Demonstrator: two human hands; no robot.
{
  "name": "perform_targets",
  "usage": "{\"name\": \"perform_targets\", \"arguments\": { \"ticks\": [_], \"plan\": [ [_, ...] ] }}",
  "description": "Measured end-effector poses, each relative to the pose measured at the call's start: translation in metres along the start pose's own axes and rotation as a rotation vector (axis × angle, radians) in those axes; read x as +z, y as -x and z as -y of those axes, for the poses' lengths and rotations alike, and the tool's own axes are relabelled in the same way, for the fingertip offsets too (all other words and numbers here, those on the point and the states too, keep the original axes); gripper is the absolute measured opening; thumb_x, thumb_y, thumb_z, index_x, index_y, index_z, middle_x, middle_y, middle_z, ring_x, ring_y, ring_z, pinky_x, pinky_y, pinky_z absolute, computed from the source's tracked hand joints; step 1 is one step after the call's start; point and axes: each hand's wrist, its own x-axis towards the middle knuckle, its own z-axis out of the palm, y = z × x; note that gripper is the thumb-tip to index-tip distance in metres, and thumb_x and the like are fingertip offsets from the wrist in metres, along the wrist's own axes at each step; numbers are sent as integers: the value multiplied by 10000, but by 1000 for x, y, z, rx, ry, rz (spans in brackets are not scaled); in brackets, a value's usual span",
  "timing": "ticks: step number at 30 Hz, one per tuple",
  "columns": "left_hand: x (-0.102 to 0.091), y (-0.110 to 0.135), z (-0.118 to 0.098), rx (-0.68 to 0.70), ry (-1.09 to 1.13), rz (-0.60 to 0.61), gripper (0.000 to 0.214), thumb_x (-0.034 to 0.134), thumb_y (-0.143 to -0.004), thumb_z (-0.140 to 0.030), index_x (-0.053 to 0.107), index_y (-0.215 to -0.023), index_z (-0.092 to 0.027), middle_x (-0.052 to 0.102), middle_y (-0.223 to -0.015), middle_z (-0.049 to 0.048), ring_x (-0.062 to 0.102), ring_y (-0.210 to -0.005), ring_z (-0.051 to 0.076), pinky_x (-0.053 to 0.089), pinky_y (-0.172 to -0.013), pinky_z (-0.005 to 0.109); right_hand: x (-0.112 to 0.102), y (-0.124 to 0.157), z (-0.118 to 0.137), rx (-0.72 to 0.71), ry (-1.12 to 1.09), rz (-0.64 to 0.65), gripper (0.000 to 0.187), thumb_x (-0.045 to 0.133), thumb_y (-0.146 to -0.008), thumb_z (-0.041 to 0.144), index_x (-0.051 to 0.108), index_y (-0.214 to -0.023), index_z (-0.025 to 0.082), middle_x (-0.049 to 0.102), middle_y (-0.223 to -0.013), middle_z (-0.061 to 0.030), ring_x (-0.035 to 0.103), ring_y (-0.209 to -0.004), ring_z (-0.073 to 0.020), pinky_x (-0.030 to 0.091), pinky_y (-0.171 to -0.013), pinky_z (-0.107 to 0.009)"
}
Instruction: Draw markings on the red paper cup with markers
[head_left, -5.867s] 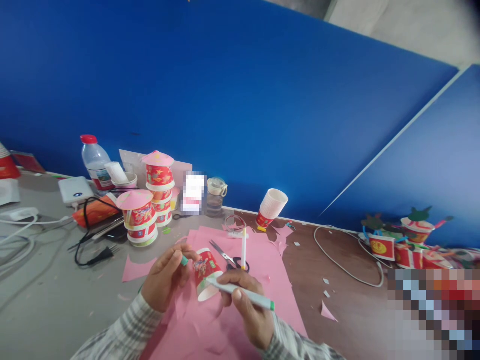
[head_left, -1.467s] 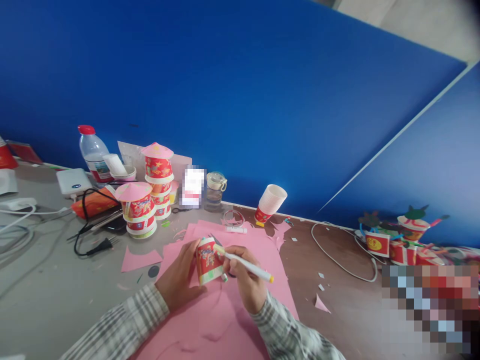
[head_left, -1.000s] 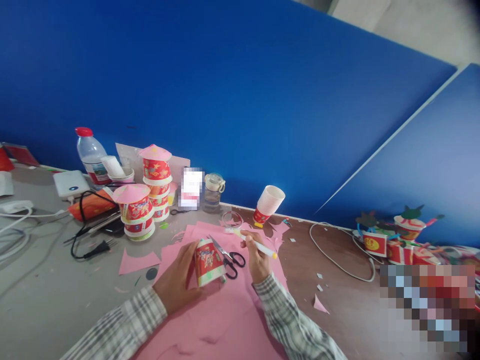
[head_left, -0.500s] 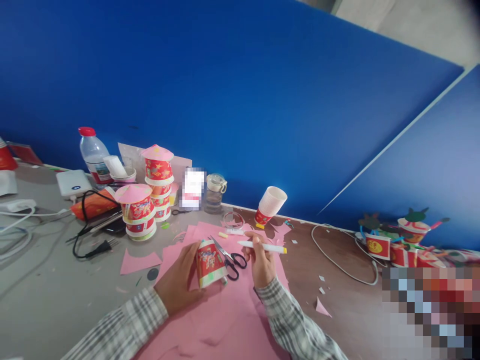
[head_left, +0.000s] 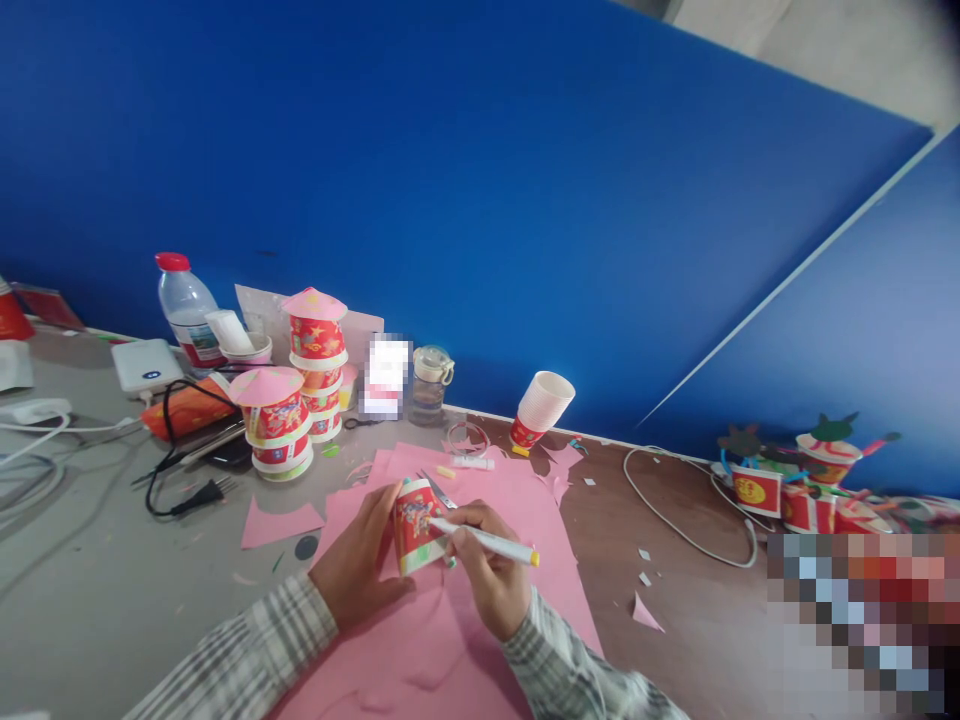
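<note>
My left hand (head_left: 358, 570) is wrapped round a red patterned paper cup (head_left: 415, 524) and holds it tilted over a sheet of pink paper (head_left: 420, 640). My right hand (head_left: 491, 575) pinches a white marker with a yellow end (head_left: 487, 542). The marker's tip touches the cup's side. A pair of scissors (head_left: 439, 492) peeks out just behind the cup, mostly hidden by my hands. Its yellow cap (head_left: 446, 471) and a white stick (head_left: 473, 463) lie on the pink paper farther back.
Stacked red cups with pink cone lids (head_left: 279, 415) stand at the left, beside a water bottle (head_left: 183, 305), a power bank (head_left: 145, 364) and black cables (head_left: 184, 480). A stack of paper cups (head_left: 541, 405) lies on its side by the blue wall. A white cable (head_left: 690, 520) and decorated cups (head_left: 810, 480) are at the right.
My right hand came back from beside the scissors with the uncapped marker and set its tip against the cup. The left hand kept its hold on the cup.
</note>
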Motion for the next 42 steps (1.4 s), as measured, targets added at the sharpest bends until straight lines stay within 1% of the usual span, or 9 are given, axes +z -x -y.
{"name": "perform_targets", "arguments": {
  "ticks": [3,5,12,18,22,25,30,33,42],
  "plan": [
    [1,0,1,1,-4,-5,1070,760,-486,-423,58,-1269,-230,313,-1252,93,303,-1143,281,361,-933,448,0,1,-2,-3,85,36,159,509,-762,260,660,-773,213,640,-672,-30,601,-614,-213,482,-535,-289],
    [1,0,1,4,-9,-10,1074,760,-479,-427,59,-1270,-233,323,-1248,89,313,-1138,283,370,-926,446,0,1,-3,-16,120,27,163,501,-766,258,659,-775,218,639,-673,-28,604,-630,-217,479,-552,-294],
    [1,0,1,33,-44,-15,1058,727,-502,-489,46,-1272,-240,325,-1257,85,314,-1137,293,374,-923,460,0,-1,-3,-62,190,12,133,523,-740,244,655,-744,219,633,-646,-14,592,-603,-207,460,-548,-283],
    [1,1,1,2,-23,7,1055,730,-508,-481,37,-1270,-255,315,-1257,87,298,-1143,305,357,-928,484,1,0,-3,-54,172,11,129,519,-737,232,647,-732,225,634,-644,-11,577,-581,-204,449,-538,-279],
    [1,1,1,25,-15,5,1033,712,-532,-498,26,-1268,-265,305,-1261,82,297,-1145,297,355,-933,478,1,0,-2,-42,185,23,137,514,-736,221,649,-718,230,635,-650,-17,570,-586,-210,439,-525,-275],
    [2,1,2,31,-29,-3,1047,724,-521,-484,27,-1269,-259,304,-1261,84,295,-1147,294,355,-937,468,1,-1,-2,-44,198,27,132,518,-728,208,648,-714,228,628,-634,-13,566,-576,-208,435,-521,-273],
    [3,2,4,37,-58,-1,1057,728,-517,-485,23,-1270,-251,301,-1261,82,293,-1149,277,359,-940,443,0,-1,-5,19,153,50,131,516,-726,215,642,-688,220,618,-603,-4,557,-548,-195,433,-503,-261],
    [2,2,4,35,-62,-5,1056,730,-514,-485,33,-1270,-243,300,-1260,82,295,-1148,274,362,-940,436,0,-1,-7,50,123,34,135,515,-731,234,643,-693,214,613,-603,-2,546,-527,-183,430,-486,-252],
    [2,2,3,16,-47,4,1074,742,-496,-467,27,-1270,-259,308,-1262,84,294,-1148,297,355,-937,466,-1,-2,-8,87,59,47,140,507,-724,207,631,-660,213,575,-544,21,514,-472,-163,423,-456,-242]
  ]
}}
